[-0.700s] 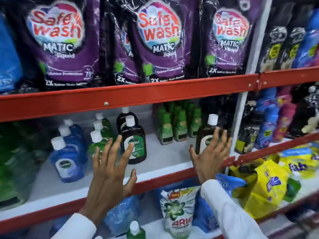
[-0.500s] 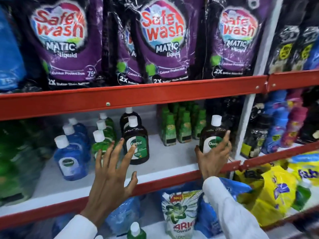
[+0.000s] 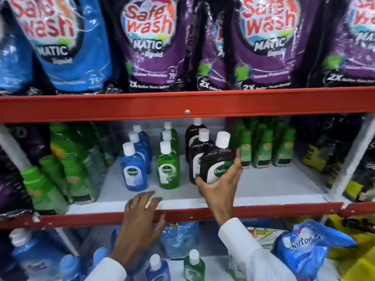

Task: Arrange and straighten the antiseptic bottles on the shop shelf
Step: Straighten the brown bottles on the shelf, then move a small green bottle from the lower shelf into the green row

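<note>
On the white middle shelf [image 3: 274,185] stand three rows of white-capped Dettol bottles. A blue row [image 3: 133,169] is on the left, a green row [image 3: 168,169] in the middle, a dark brown row [image 3: 195,147] on the right. My right hand [image 3: 221,189] grips a dark brown Dettol bottle [image 3: 218,159] from below, tilted, just in front of the brown row. My left hand [image 3: 140,216] hovers with fingers spread at the shelf's red front edge [image 3: 263,211], below the blue and green rows, holding nothing.
Small green-capped bottles [image 3: 263,149] crowd the shelf's right; larger green bottles [image 3: 60,175] lean at left. Safe Wash pouches [image 3: 150,43] hang above the red upper rail [image 3: 101,108]. More bottles and a blue pouch [image 3: 304,246] lie on the shelf below.
My right hand closed on the brown bottle at the shelf's right and carried it left to the brown row. My left hand dropped to the shelf edge. The view shifted left and closer.
</note>
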The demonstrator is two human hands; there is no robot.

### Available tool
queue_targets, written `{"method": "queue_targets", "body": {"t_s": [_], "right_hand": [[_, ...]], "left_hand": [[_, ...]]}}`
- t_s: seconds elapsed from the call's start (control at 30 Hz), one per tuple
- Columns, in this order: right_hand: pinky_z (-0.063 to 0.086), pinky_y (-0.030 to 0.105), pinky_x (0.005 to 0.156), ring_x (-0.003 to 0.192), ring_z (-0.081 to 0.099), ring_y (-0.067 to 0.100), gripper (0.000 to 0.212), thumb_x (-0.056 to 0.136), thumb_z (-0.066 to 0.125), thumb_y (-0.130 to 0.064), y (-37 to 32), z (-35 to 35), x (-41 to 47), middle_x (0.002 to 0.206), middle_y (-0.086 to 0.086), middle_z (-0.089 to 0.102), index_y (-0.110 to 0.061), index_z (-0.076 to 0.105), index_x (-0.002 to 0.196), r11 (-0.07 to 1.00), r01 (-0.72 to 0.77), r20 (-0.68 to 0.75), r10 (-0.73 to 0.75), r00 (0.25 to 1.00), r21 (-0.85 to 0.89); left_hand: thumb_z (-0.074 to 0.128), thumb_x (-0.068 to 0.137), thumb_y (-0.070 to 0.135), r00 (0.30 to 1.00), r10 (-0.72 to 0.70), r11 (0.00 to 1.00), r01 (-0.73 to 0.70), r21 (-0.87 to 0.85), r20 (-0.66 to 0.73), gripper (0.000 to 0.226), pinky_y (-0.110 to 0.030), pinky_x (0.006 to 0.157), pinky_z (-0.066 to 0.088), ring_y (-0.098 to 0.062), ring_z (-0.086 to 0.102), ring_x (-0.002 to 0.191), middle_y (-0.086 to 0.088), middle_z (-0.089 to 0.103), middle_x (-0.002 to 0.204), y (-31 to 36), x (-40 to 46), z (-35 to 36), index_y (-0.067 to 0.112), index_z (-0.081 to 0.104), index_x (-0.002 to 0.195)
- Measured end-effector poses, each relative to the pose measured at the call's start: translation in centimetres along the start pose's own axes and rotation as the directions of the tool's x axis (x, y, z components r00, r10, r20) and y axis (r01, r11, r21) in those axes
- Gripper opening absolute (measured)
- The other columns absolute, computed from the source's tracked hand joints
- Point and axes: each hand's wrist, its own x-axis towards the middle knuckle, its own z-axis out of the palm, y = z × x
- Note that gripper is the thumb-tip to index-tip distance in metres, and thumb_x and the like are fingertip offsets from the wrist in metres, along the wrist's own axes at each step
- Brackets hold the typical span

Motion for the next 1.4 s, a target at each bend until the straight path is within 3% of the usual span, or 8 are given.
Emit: {"method": "queue_targets", "body": {"t_s": [0.2,0.47,0.6,0.73,0.83,0.9,1.03,1.4], "right_hand": [[0.036,0.039,0.112,0.129,0.037,0.027,0.130,0.050,0.089,-0.021,0.3,2.4,-1.8,0.141,0.011,0.036,-0.024,0.009,0.152,0.998,-0.040,0.065,0.043,0.997,-0.049],[0.028,0.040,0.116,0.139,0.029,0.028,0.133,0.056,0.090,-0.044,0.4,1.2,-3.0,0.153,0.014,0.028,-0.028,0.001,0.153,0.988,-0.006,0.058,0.015,0.998,-0.152],[0.030,0.034,0.112,0.128,0.042,0.028,0.082,0.074,0.081,-0.029,1.4,-1.5,-6.3,0.138,0.018,0.048,-0.003,0.040,0.139,0.961,0.221,-0.031,-0.229,0.973,-0.163],[0.042,0.023,0.096,0.099,0.054,0.019,0.025,0.083,0.064,-0.014,5.2,-3.8,-10.7,0.102,0.012,0.063,-0.003,0.064,0.106,0.898,0.426,0.195,-0.401,0.895,-0.108],[0.047,0.028,0.087,0.101,0.057,0.019,0.026,0.082,0.064,-0.020,9.0,-3.9,-12.7,0.106,0.001,0.062,-0.018,0.064,0.108,0.937,0.311,0.562,-0.174,0.809,-0.157],[0.044,0.027,0.094,0.116,0.050,0.016,0.050,0.077,0.070,-0.029,11.1,-3.1,-13.7,0.123,-0.004,0.055,-0.028,0.054,0.125,0.929,0.193,0.751,0.119,0.650,-0.314],[0.048,0.031,0.093,0.112,0.060,0.015,0.056,0.069,0.079,-0.036,13.2,-1.0,-14.9,0.121,-0.007,0.065,-0.028,0.060,0.121,0.886,0.084,0.822,0.383,0.422,-0.456],[0.055,0.032,0.071,0.082,0.067,0.015,0.052,0.065,0.079,-0.048,2.6,-2.2,-10.4,0.094,-0.008,0.074,-0.032,0.058,0.110,0.909,0.180,0.741,0.179,0.647,-0.377]], "left_hand": [[0.046,0.085,0.042,0.999,0.027,1.000,-0.027,0.010,-0.021,0.036,-0.034,0.091,0.036,-0.024,0.064,0.095,0.002,0.071,0.100,-3.0,-1.5,1.1,0.023,0.068,0.107],[0.045,0.087,0.041,0.998,0.050,0.999,-0.051,0.011,0.025,0.043,-0.037,0.109,0.027,-0.023,0.061,0.103,0.002,0.069,0.110,-3.5,-2.1,0.9,0.025,0.060,0.124],[0.050,0.087,0.039,0.994,0.076,0.995,-0.080,0.062,0.077,0.051,-0.039,0.114,0.022,-0.023,0.056,0.111,0.001,0.064,0.119,-3.6,-2.7,0.8,0.026,0.049,0.136],[0.055,0.086,0.035,0.993,0.085,0.995,-0.089,0.049,0.077,0.058,-0.042,0.114,0.023,-0.026,0.053,0.115,-0.003,0.061,0.123,-3.8,-3.0,1.0,0.024,0.044,0.142],[0.059,0.085,0.033,0.994,0.082,0.996,-0.084,0.029,0.070,0.060,-0.045,0.115,0.024,-0.028,0.052,0.117,-0.005,0.060,0.126,-3.6,-3.0,1.1,0.024,0.044,0.142],[0.061,0.085,0.032,0.994,0.072,0.996,-0.076,0.048,0.078,0.062,-0.050,0.118,0.023,-0.029,0.050,0.123,-0.004,0.058,0.131,-3.6,-3.1,1.1,0.026,0.041,0.143],[0.063,0.085,0.036,0.997,0.005,0.994,-0.012,0.105,0.072,0.067,-0.060,0.119,0.021,-0.033,0.045,0.130,-0.009,0.054,0.135,-4.4,-3.8,0.7,0.033,0.035,0.146],[0.051,0.091,0.043,0.997,0.005,0.990,-0.016,0.143,0.073,0.061,-0.054,0.118,0.024,-0.025,0.047,0.125,0.001,0.055,0.132,-8.1,-5.0,-1.5,0.041,0.028,0.148]]}}
